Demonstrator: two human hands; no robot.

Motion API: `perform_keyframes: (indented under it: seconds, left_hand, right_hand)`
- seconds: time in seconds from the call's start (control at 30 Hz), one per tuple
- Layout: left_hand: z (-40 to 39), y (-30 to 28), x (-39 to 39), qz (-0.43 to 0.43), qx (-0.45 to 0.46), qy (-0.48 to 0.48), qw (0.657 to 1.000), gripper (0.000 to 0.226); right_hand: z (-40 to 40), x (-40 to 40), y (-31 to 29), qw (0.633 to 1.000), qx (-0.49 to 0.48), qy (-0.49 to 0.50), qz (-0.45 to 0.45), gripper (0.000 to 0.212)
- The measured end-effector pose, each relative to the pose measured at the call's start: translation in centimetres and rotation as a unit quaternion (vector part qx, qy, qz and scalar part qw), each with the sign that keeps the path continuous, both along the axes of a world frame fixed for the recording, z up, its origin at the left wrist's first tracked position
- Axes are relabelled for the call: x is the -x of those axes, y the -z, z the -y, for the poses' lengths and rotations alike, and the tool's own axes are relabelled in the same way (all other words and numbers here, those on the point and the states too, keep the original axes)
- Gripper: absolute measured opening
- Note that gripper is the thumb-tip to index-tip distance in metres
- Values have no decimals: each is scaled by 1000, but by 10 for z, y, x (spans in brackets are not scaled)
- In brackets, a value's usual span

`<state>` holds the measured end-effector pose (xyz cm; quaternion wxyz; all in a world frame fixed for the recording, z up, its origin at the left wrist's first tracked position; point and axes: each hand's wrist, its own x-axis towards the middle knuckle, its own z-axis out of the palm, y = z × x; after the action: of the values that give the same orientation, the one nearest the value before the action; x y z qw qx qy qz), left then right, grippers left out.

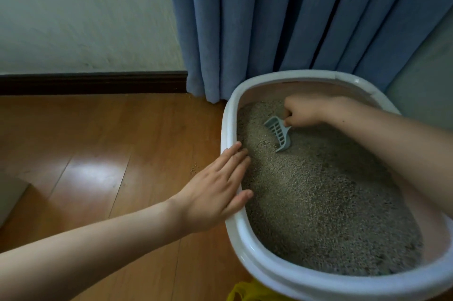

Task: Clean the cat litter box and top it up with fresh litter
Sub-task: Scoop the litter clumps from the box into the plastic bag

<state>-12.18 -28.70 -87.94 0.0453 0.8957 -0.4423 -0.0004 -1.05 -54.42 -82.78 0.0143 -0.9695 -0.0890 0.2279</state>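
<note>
The litter box point(229, 129), an oval white tub with a broad rolled rim, sits on the wooden floor point(98, 134) just in front of the blue curtain point(269, 18) and holds grainy grey-beige litter point(318, 202). Toward the box's far end, the right hand point(300, 110) curls tightly round the handle of a pale blue slotted scoop point(278, 132), its tip dug into the litter. The left hand point(215, 193) lies flat, fingers straight and together, on the box's left rim.

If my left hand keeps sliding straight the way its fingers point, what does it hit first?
Your left hand lies flat on the litter box rim, fingers pointing up and right across it. Going straight on, the fingertips would probably meet the litter first, then perhaps the scoop; depth is uncertain.
</note>
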Motion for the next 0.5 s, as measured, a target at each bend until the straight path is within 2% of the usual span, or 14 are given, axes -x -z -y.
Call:
perform_keyframes:
  seconds: [0.13, 0.2, 0.27, 0.37, 0.5]
  left_hand:
    - [1, 3, 0, 11, -1, 2, 1000, 73]
    - [1, 2, -1, 19, -6, 2, 1000, 72]
    - [2, 2, -2, 19, -8, 3, 1000, 71]
    - [1, 1, -1, 35, -12, 8, 999, 68]
    - [2, -1, -5, 53, -18, 54, 997, 53]
  right_hand:
    - [-5, 5, 30, 993, -107, 48, -17, 23]
    - [-1, 11, 46, 983, -160, 90, -13, 16]
    - [6, 15, 58, 970, -205, 127, 0, 19]
    - [10, 20, 66, 953, -263, 149, 8, 14]
    - [8, 26, 71, 932, -322, 165, 12, 13]
